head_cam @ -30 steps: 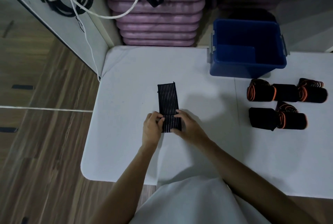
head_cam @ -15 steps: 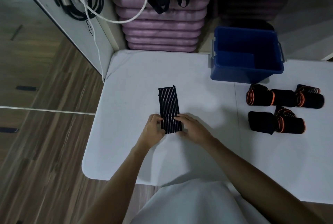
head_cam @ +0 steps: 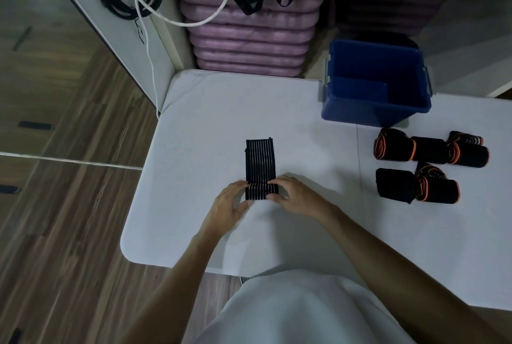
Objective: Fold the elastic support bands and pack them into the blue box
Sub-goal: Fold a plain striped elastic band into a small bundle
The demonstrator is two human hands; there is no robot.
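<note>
A black ribbed elastic band (head_cam: pixel 260 161) lies flat on the white table (head_cam: pixel 304 111), long side pointing away from me. Its near end is folded over into a short flap. My left hand (head_cam: pixel 231 202) pinches the flap's left edge and my right hand (head_cam: pixel 293 194) pinches its right edge. The blue box (head_cam: pixel 374 111) stands open at the table's far right; I see nothing in it. Several rolled black bands with orange trim (head_cam: pixel 429 150) lie in two rows in front of the box, right of my hands.
Stacked purple mats (head_cam: pixel 249 39) sit on the floor behind the table. Black straps and a white cable (head_cam: pixel 149 47) hang from a shelf above. Wooden floor lies to the left of the table's rounded edge (head_cam: pixel 130 233).
The flap at the band's near end has been rolled a little further away from me, so the flat part looks shorter. Both hands keep their hold on the flap's edges.
</note>
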